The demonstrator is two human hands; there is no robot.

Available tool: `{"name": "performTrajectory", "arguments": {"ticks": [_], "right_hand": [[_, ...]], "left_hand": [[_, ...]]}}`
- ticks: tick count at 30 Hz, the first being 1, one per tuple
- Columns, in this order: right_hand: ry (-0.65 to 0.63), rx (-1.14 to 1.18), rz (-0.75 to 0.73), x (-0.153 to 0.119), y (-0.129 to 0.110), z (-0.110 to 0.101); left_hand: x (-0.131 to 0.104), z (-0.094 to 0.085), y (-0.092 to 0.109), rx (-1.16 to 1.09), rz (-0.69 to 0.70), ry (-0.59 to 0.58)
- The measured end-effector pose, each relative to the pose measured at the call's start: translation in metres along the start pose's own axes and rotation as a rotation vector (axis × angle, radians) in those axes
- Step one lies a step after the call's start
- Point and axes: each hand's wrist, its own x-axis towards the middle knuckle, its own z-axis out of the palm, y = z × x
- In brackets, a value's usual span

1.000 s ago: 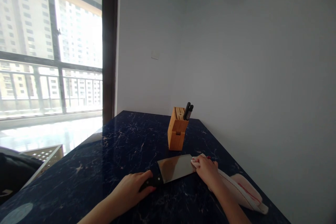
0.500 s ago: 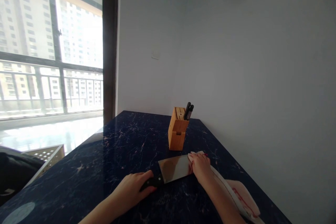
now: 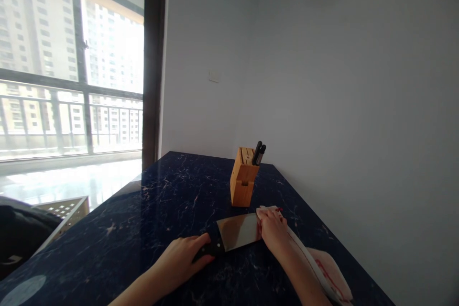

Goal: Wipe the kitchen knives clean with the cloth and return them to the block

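Observation:
A cleaver (image 3: 238, 232) with a broad steel blade and a black riveted handle is held level just over or on the dark tabletop; I cannot tell whether it touches. My left hand (image 3: 184, 256) is wrapped round its handle. At the blade's far right end, my right hand (image 3: 273, 227) presses a white and pink cloth (image 3: 332, 275) against the metal. The cloth trails back under my right forearm and lies on the table. The blade's tip is hidden beneath the cloth and fingers.
Beyond the cleaver a wooden knife block (image 3: 244, 181) stands upright, with two black-handled tools in its right side. The dark blue marbled table (image 3: 179, 196) runs up to the grey wall. A perforated chair or basket (image 3: 66, 213) with dark fabric stands at the left.
My right hand and the cloth have shifted very slightly on the blade. The left hand and the cleaver stay nearly where they were; the view has turned a little.

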Motion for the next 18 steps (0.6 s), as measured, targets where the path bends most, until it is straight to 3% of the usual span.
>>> {"name": "performTrajectory", "arguments": {"ticks": [11,18], "right_hand": [[-0.113,0.314,-0.382,-0.033,-0.079,-0.036],[-0.095,0.293,-0.343,-0.029,-0.078,-0.034]], "left_hand": [[0.002,0.002,-0.002,0.048,0.013,-0.002],[0.002,0.004,-0.003,0.051,0.024,0.004]]}}
